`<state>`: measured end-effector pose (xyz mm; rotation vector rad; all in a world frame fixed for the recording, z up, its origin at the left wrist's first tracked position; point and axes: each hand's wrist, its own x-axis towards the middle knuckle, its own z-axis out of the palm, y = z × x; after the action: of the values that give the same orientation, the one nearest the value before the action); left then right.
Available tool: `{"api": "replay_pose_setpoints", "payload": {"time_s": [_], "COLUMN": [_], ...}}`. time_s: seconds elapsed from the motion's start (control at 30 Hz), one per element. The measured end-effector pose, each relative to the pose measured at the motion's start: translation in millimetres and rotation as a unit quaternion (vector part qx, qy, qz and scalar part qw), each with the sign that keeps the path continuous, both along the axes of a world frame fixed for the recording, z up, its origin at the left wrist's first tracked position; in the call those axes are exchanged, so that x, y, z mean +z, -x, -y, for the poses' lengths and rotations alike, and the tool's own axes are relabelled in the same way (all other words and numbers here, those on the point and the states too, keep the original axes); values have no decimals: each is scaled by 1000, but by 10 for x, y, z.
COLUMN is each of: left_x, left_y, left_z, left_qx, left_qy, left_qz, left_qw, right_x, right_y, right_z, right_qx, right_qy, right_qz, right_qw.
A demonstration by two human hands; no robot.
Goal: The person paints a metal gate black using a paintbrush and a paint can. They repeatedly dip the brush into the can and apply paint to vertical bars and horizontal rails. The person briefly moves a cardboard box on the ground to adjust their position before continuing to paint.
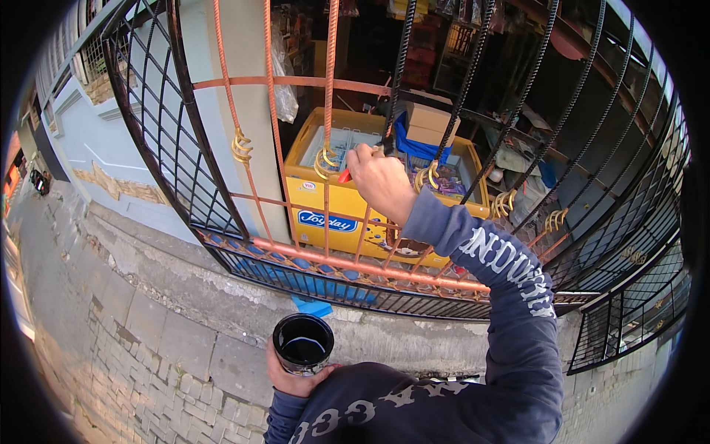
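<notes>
My right hand point(381, 179) is raised to a metal window grille and closed around a paintbrush point(345, 176); its red handle end sticks out to the left, and its dark bristles are at an upright bar point(395, 81). That bar is black above the brush. To its left, several twisted bars point(330, 66) are copper-orange with gold curls point(324, 163). Low down near my body, my left hand point(296, 381) grips a paint can point(304, 323) holding glossy black paint. The can is upright.
Behind the grille stands a yellow chest freezer point(329, 211) with a cardboard box point(429, 124) on top. Copper-orange and black rails point(370, 268) run along the grille's bottom. A concrete ledge point(244, 314) and paving point(148, 370) lie below. Black lattice point(159, 96) angles off at left.
</notes>
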<state>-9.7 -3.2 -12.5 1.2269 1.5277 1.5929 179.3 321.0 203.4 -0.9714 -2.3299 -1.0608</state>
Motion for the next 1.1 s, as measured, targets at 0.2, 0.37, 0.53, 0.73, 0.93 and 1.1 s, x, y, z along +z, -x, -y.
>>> {"api": "replay_pose_setpoints", "payload": {"time_s": [0.2, 0.37, 0.53, 0.73, 0.93, 1.1], "left_x": [77, 81, 84, 19, -77, -107], "left_y": [1, -17, 11, 3, 19, 23], "left_z": [-48, -46, -24, 17, 37, 27], "left_qx": [-20, -15, -12, 2, 14, 24], "left_qy": [-24, -12, 2, 8, -6, -8], "left_qz": [-31, -16, 4, 1, -32, -52], "left_qw": [999, 1000, 1000, 1000, 999, 998], "right_x": [-141, -144, -70, -69, -119, -265], "right_y": [-53, -49, -62, 5, -43, -208], "right_z": [7, 4, 8, 62, -12, -26], "right_qx": [21, 20, 60, -54, -53, 46], "right_qy": [39, 20, 30, 26, 50, 96], "right_qz": [20, 8, 17, 7, -7, 18], "right_qw": [999, 1000, 998, 998, 997, 994]}}
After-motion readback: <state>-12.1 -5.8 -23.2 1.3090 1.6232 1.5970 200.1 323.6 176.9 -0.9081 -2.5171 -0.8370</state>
